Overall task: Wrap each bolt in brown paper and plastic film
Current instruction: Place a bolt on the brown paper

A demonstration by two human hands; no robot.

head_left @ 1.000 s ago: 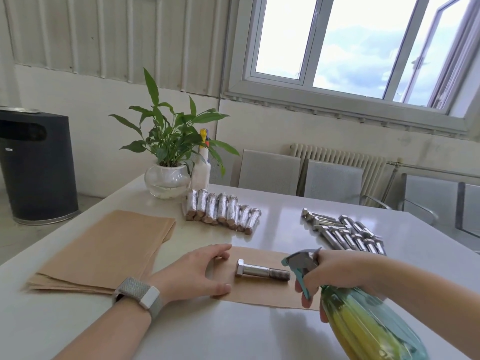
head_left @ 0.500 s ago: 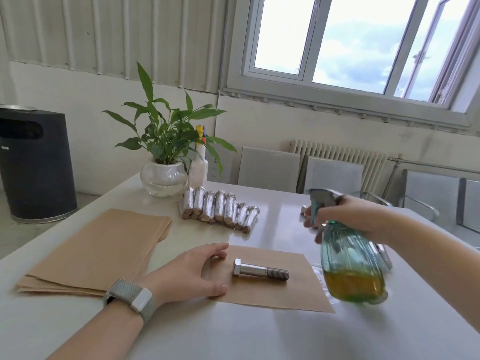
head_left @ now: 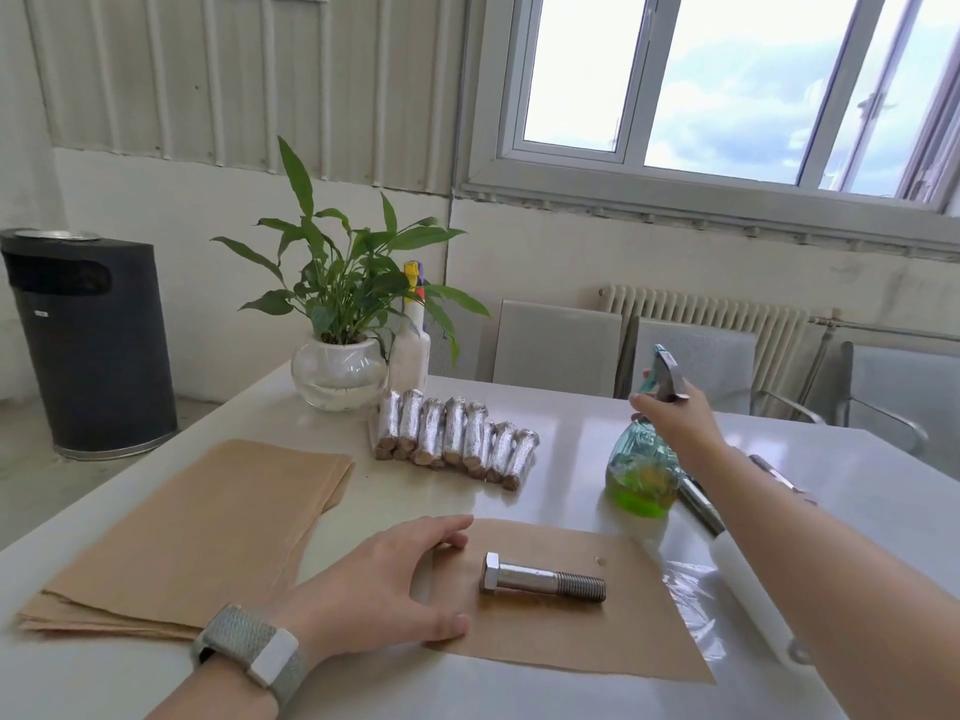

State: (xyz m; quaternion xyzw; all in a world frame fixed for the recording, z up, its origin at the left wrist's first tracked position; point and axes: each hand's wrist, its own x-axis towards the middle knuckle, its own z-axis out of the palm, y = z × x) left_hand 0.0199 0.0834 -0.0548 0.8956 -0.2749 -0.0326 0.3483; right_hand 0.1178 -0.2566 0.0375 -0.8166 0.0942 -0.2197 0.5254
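Bolt [head_left: 543, 584] on paper sheet [head_left: 571, 631]; paper stack [head_left: 197, 527] left, wrapped bolts [head_left: 457, 441] behind, spray bottle [head_left: 644, 475] right.

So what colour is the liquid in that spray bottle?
Bright green, inside the spray bottle; the head view shows it.

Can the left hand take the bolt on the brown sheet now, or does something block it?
Probably yes. The left hand rests open on the brown sheet beside the head of the bolt, with only bare paper between. The right hand holds the spray bottle farther away.
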